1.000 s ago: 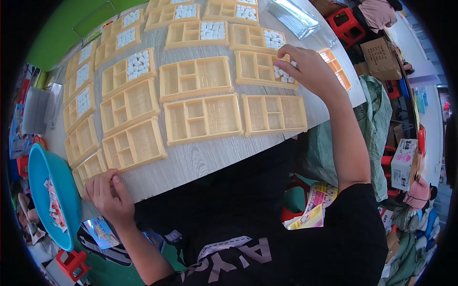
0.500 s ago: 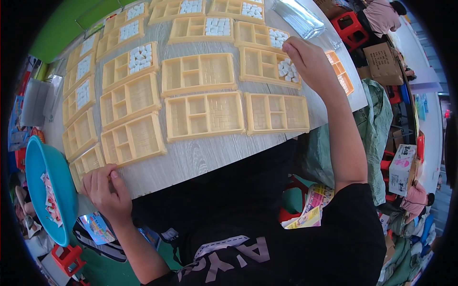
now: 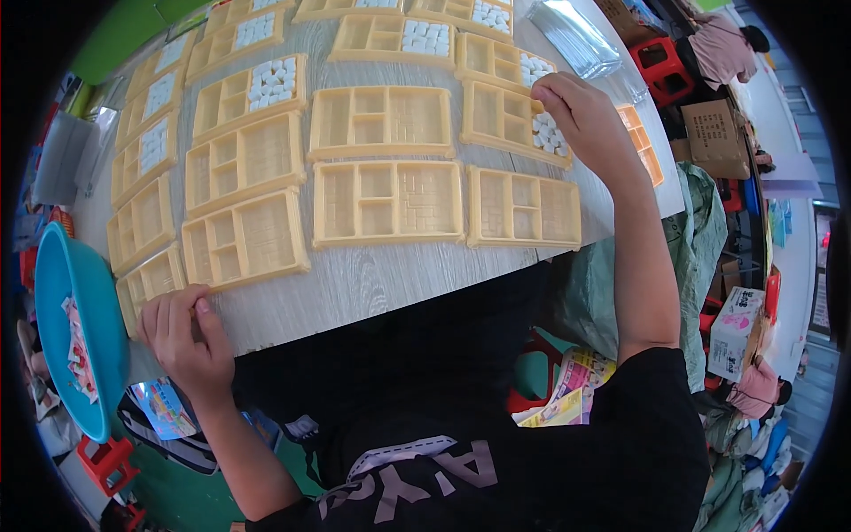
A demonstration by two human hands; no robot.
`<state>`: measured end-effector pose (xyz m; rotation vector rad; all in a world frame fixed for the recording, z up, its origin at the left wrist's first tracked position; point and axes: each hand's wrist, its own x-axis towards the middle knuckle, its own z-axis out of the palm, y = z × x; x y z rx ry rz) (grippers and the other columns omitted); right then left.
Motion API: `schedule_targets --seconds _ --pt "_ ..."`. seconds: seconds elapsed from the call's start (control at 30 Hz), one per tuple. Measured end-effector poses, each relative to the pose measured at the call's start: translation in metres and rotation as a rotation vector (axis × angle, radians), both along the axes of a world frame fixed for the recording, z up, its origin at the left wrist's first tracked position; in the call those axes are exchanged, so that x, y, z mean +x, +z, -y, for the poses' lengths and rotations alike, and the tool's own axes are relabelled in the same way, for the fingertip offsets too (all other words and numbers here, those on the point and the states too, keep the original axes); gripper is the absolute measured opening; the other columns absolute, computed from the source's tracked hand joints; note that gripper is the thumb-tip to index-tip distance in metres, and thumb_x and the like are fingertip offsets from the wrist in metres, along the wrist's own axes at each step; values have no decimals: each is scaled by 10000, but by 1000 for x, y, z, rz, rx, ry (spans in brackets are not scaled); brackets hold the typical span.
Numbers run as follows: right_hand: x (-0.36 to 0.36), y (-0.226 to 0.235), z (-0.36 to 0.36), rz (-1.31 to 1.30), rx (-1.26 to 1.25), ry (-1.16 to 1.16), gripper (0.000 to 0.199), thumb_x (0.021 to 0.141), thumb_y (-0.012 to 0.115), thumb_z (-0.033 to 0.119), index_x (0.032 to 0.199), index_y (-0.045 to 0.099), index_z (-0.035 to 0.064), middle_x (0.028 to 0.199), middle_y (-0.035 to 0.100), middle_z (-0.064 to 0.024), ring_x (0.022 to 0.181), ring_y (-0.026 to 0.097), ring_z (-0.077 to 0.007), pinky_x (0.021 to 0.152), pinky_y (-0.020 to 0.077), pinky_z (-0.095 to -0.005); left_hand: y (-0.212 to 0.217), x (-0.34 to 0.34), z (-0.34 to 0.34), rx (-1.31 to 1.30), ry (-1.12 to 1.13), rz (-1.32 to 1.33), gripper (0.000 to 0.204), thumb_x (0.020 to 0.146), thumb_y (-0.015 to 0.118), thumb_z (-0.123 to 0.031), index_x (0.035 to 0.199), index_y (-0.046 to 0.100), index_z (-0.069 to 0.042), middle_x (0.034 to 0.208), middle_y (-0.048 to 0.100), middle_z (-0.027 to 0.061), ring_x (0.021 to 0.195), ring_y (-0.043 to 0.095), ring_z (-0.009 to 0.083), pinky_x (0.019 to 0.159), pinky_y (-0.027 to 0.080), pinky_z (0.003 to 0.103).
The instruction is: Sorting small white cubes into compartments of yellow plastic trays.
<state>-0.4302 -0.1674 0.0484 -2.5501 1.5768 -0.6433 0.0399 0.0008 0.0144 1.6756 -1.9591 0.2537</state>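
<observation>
My right hand [image 3: 581, 129] hovers over a cream divided tray [image 3: 496, 115] at the right, its fingers pinched together. Whatever they hold, if anything, is hidden. Beneath and beside it, small white pieces [image 3: 548, 135] lie in that tray's right compartment. At the table's front left edge, my left hand [image 3: 188, 341] rests by the corner of a divided tray [image 3: 155, 282], fingers loosely bent and thumb apart, with nothing visible in it. Trays in the nearer rows, such as the front middle one [image 3: 387, 204], hold no pieces; several farther ones have white pieces [image 3: 272, 83] in one compartment.
A blue basin [image 3: 84, 332] with small pink-and-white packets stands left of the table [image 3: 355, 284]. Clear plastic packaging [image 3: 576, 40] lies at the far right, near an orange tray [image 3: 640, 144]. Green sacking [image 3: 700, 230], boxes and red stools crowd the right side; other people sit beyond.
The view has shifted a little, so the trays appear slightly higher. My right hand has lowered slightly relative to the trays, still pinched. My left hand stays at the table edge.
</observation>
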Motion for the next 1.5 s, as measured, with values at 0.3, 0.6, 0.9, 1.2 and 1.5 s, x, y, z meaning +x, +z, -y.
schedule_targets --seconds 0.3,0.6,0.9,1.2,1.5 --pt "10 4 2 -15 95 35 258 1081 564 198 1114 688 -27 982 732 -162 883 692 -320 819 536 -378 0 1 -3 16 4 -2 102 921 626 -93 950 709 -40 896 684 123 916 620 322 948 429 417" --pt "-5 4 15 26 104 119 221 1076 571 181 1119 680 -6 927 714 -111 810 651 -229 783 521 -335 -2 4 -5 -20 10 4 104 927 615 -67 957 706 -27 899 689 124 921 622 323 952 434 424" --pt "-13 22 32 154 189 98 203 1072 582 178 1160 684 26 912 685 -51 806 604 -131 722 491 -298 23 -19 8 11 -35 -199 103 911 599 -11 982 671 7 914 675 152 891 606 338 878 460 428" --pt "-48 9 19 187 360 141 132 1002 656 162 1062 658 44 912 657 -40 810 586 -154 734 485 -309 87 -176 112 221 -734 174 203 786 709 -58 988 717 -68 933 681 92 908 626 314 868 453 442" --pt "-47 12 10 203 336 165 198 823 617 -54 1000 604 36 969 617 -95 878 610 -262 771 520 -383 54 -282 190 263 -928 215 266 872 714 -150 1132 693 -100 1042 613 95 992 606 307 895 465 434"
